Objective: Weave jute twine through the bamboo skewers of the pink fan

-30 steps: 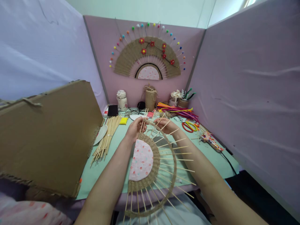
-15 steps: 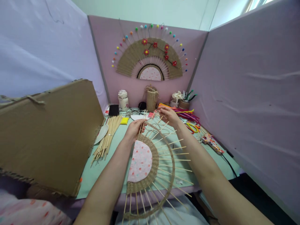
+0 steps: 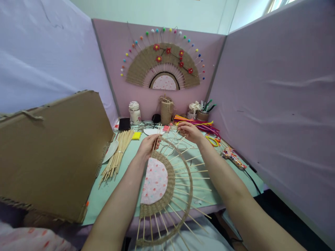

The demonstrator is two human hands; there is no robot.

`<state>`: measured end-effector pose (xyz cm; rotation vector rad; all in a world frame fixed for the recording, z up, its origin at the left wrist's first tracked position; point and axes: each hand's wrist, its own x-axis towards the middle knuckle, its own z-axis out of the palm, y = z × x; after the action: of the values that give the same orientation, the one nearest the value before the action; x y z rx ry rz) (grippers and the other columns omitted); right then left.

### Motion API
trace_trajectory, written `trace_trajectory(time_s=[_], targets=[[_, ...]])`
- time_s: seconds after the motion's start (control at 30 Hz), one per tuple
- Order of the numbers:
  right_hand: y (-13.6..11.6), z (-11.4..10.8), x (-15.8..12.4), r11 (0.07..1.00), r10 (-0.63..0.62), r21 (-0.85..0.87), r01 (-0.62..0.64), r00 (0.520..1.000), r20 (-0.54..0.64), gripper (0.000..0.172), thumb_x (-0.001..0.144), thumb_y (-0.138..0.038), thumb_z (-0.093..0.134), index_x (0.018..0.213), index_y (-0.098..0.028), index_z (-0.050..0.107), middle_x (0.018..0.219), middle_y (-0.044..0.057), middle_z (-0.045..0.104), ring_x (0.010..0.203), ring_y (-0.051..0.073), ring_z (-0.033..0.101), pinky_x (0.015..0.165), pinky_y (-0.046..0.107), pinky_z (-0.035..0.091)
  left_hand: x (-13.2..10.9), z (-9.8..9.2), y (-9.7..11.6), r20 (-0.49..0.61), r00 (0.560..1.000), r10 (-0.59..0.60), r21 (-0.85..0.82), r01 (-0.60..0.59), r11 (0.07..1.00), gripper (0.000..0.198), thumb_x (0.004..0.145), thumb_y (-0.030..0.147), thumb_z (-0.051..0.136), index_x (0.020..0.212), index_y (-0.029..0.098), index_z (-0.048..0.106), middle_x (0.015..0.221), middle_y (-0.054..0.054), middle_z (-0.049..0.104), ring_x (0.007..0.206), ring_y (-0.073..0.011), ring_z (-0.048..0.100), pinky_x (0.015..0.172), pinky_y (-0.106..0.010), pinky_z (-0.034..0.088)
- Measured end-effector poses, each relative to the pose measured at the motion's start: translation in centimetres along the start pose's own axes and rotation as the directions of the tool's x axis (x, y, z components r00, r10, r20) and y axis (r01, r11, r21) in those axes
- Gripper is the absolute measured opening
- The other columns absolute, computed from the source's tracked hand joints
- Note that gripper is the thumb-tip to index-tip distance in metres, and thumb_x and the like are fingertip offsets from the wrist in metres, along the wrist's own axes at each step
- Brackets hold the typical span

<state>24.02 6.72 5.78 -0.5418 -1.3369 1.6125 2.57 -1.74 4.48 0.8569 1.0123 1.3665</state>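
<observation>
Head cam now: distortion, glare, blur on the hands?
Head view: strong wide-angle stretch at the edges, partition walls splay outward; window blown out top right; light soft, shadows faint; left hand, right hand and woven fan sharp.

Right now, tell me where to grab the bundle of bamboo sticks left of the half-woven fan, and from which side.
Grip the stick bundle around its far half, where the sticks lie tight together; the near ends splay apart. Probably come from above and the right, since the cardboard sheet crowds its left.
</observation>
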Motion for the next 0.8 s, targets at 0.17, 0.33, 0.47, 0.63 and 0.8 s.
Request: trace_trajectory(time_s=[0.17, 0.33, 0.47, 0.63, 0.8], targets=[[2.7, -1.0, -1.2, 0.989, 0.138, -0.042, -0.139, 0.990, -0.024, 0.019, 0.061, -0.017, 0.066, 0.080, -0.016, 0.070, 0.061, -0.001, 0.059, 0.048, 0.005, 0.039, 0.042, 0.019, 0.024, -0.1, -0.1, 0.0, 0.012, 1.000, 0.007, -0.014, -0.006, 1.000, 0.029, 0.066, 0.031, 0.071, 0.087, 0.012, 0.067, 0.060, 0.001, 0.058, 0.044, -0.0036, 0.049, 0.040, -0.014, 0.034], [3.0, -1.5, -2.9, 0.949, 0.294, -0.175, -0.264, 0.939, 0.179, 0.019, 0.062, -0.015, 0.061, 0.078, -0.011, 0.071, 0.057, 0.001, 0.058, 0.048, 0.005, 0.040, 0.045, 0.019, 0.027, -0.1, -0.2, 0.2, 0.029, 1.000, -0.009, -0.020, 0.010, 1.000, 0.030, 0.067, 0.033, 0.071, 0.088, 0.012, 0.068, 0.058, 0.001, 0.057, 0.044, -0.0039, 0.048, 0.041, -0.014, 0.034], [2.9, -1.1, -3.3, 0.953, 0.300, -0.147, -0.266, 0.904, 0.304, 0.022, 0.060, -0.015, 0.060, 0.078, -0.011, 0.072, 0.055, 0.000, 0.058, 0.052, 0.008, 0.047, 0.049, 0.020, 0.033, -0.4, -0.4, 0.5, 0.123, 0.991, -0.052, -0.038, 0.057, 0.998, 0.035, 0.067, 0.035, 0.071, 0.092, 0.011, 0.069, 0.056, 0.001, 0.054, 0.044, -0.0041, 0.046, 0.041, -0.014, 0.034], [3.4, -0.8, -3.2, 0.947, 0.319, -0.131, -0.292, 0.896, 0.309, 0.016, 0.062, -0.016, 0.062, 0.075, -0.012, 0.072, 0.055, 0.000, 0.058, 0.053, 0.009, 0.050, 0.053, 0.022, 0.037, -0.5, -0.9, 0.4, 0.264, 0.952, -0.158, -0.015, 0.168, 0.986, 0.038, 0.067, 0.034, 0.074, 0.097, 0.012, 0.069, 0.052, 0.005, 0.047, 0.041, -0.0024, 0.040, 0.039, -0.013, 0.030], [3.5, -0.7, -3.3, 0.958, 0.287, -0.108, -0.266, 0.897, 0.337, 0.018, 0.063, -0.016, 0.062, 0.078, -0.010, 0.072, 0.055, 0.000, 0.058, 0.053, 0.009, 0.050, 0.053, 0.022, 0.038, -0.3, -1.1, -0.2, 0.251, 0.963, -0.098, -0.088, 0.124, 0.988, 0.034, 0.060, 0.022, 0.078, 0.092, 0.014, 0.069, 0.063, 0.001, 0.057, 0.051, -0.0043, 0.049, 0.047, -0.014, 0.039]])
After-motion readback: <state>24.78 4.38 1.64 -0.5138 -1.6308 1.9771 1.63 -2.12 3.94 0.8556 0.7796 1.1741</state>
